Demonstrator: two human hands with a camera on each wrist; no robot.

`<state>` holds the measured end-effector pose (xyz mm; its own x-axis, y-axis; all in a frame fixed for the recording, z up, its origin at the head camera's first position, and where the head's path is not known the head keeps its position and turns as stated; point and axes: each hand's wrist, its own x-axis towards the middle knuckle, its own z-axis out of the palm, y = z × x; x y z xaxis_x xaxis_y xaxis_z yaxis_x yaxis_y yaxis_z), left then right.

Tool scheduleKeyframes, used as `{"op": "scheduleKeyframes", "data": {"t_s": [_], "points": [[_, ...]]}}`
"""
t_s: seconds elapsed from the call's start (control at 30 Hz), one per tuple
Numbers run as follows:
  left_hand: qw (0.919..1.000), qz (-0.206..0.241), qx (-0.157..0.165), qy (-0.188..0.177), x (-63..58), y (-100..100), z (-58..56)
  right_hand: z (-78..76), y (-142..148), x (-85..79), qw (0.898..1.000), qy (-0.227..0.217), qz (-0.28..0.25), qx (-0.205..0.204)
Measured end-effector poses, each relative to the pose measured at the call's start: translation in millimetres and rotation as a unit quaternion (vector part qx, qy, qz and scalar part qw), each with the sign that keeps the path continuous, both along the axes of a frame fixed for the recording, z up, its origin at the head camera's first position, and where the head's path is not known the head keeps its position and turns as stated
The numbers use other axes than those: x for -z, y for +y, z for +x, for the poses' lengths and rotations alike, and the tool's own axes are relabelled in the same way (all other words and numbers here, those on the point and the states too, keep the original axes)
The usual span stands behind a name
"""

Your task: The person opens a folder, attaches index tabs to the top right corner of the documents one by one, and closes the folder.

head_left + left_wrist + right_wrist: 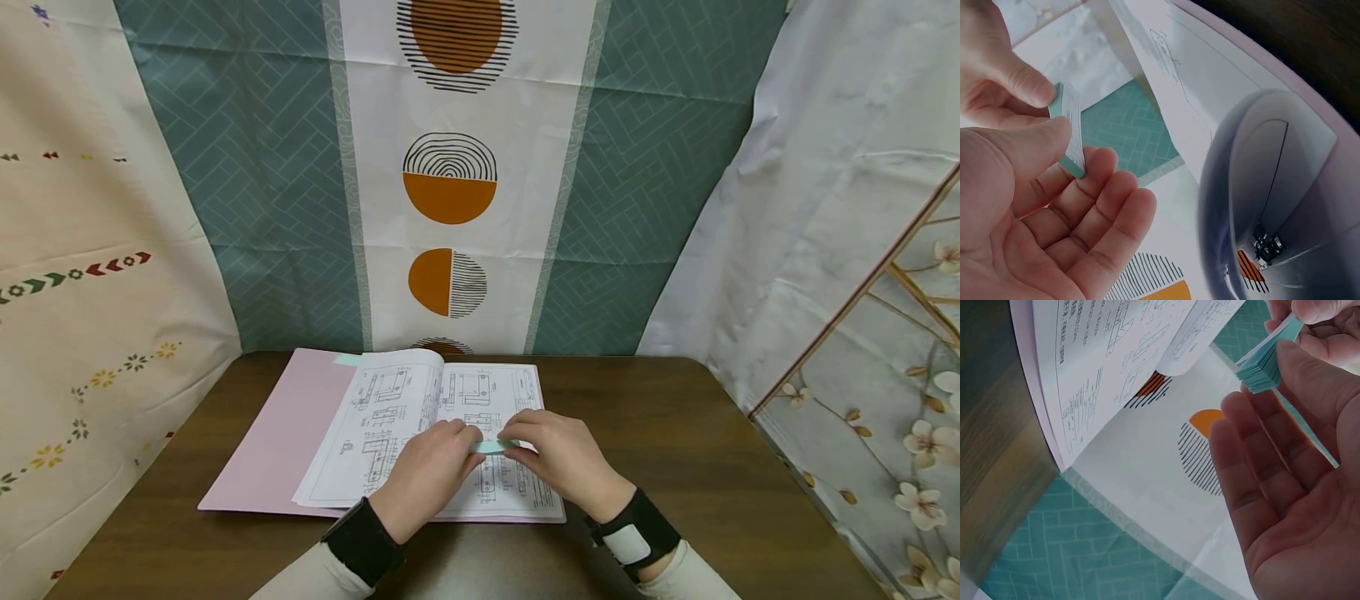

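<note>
A small pad of mint-green sticky notes [492, 447] is held between both hands above an open booklet [480, 492] of technical drawings. My left hand [432, 468] pinches one end with thumb and forefinger; my right hand [564, 456] pinches the other. In the right wrist view the pad [1261, 370] shows many thin layers at its edge, slightly fanned. The left wrist view shows the pad's pale face [1072, 119] near the left thumb, while the other fingers [1110, 231] of that hand are loosely bent. A mint-green note [347, 360] sticks out at the booklet's top left.
The booklet lies in a pink folder [277, 442], whose cover is spread to the left. Its left pages [337, 454] bulge up near the spine. Beneath is a dark wooden table [675, 467]. A patterned cloth [292, 167] hangs behind the table's back edge.
</note>
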<state>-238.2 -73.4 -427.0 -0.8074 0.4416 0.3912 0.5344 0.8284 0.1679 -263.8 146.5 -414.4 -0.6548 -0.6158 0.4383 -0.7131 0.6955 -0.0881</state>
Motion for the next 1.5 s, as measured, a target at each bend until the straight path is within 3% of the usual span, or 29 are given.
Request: {"op": "scheduleKeyframes", "data": {"t_s": [0.77,1.1,1.5], "points": [[0.9999,-0.001,-0.006,-0.016,1.0,1.9,2.2,1.0,0.5,-3.0,0.996,0.072,0.023,-0.038],[1.0000,0.001,0.001,-0.003,2.7,2.5,2.4,-0.1,1.5,-2.3,0.998,0.048,-0.006,-0.044],[0.9996,-0.011,0.012,0.022,4.5,4.9,3.7,0.3,0.3,-1.6,0.997,0.068,-0.012,-0.039]]}}
